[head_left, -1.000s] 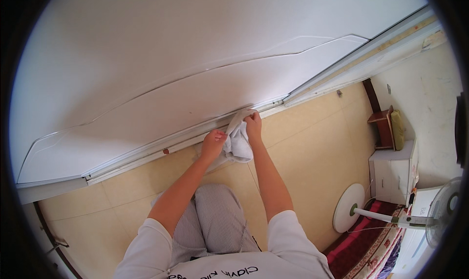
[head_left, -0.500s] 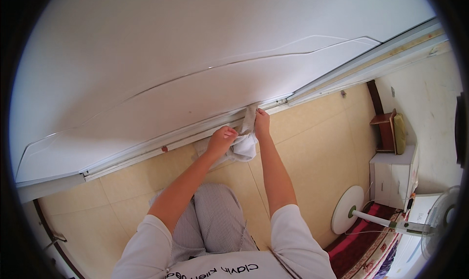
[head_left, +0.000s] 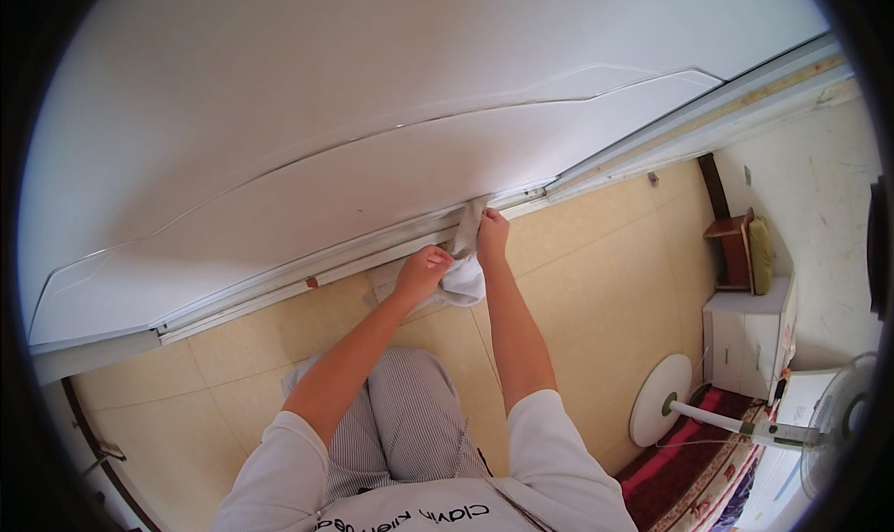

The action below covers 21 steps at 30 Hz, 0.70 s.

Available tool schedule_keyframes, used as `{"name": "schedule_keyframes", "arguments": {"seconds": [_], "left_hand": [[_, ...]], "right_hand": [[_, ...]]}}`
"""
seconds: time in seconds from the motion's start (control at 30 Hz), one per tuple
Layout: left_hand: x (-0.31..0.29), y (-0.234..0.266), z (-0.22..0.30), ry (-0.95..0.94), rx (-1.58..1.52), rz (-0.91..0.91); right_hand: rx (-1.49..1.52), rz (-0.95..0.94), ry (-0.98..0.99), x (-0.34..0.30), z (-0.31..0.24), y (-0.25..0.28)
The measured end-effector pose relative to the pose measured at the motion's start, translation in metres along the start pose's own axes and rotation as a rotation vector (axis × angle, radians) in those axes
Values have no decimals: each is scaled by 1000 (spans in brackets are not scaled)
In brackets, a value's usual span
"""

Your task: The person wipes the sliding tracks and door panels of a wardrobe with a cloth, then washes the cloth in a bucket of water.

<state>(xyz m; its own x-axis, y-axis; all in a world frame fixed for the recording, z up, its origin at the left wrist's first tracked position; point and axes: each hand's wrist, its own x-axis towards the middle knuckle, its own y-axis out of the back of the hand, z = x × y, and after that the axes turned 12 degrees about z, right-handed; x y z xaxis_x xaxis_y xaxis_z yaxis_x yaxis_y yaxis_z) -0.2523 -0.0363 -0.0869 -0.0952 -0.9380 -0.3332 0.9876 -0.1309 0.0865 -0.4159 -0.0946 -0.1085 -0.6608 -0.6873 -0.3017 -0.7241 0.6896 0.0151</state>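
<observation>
A pale grey-white, crumpled fabric cloth (head_left: 464,283) lies partly in the narrow, white sliding-door track (head_left: 358,264) and partly on the beige, smooth tile floor (head_left: 577,290). It looks light, soft and limp, hardly fragile, and probably best held by a bunched fold near its upper end. There, the bare right hand (head_left: 493,233) grips it with closed fingers; the bare left hand (head_left: 424,270) curls at its left edge, though I cannot tell whether it pinches. Above both 2 hands rises the large, glossy white door panel (head_left: 372,75)
</observation>
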Motion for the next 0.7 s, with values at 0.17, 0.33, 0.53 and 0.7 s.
{"name": "schedule_keyframes", "arguments": {"seconds": [0.17, 0.33, 0.53, 0.7], "left_hand": [[1, 3, 2, 12, -13, -30], [0, 10, -7, -19, -10, -2], [-7, 1, -1, -222, 146, 174], [-8, 5, -2, -267, 211, 173]], "right_hand": [[-75, 1, 8, 3, 4, 1], [-117, -52, 13, -8, 6, -7], [-194, -35, 77, -7, 5, 1], [-456, -242, 251, -38, -8, -12]]}}
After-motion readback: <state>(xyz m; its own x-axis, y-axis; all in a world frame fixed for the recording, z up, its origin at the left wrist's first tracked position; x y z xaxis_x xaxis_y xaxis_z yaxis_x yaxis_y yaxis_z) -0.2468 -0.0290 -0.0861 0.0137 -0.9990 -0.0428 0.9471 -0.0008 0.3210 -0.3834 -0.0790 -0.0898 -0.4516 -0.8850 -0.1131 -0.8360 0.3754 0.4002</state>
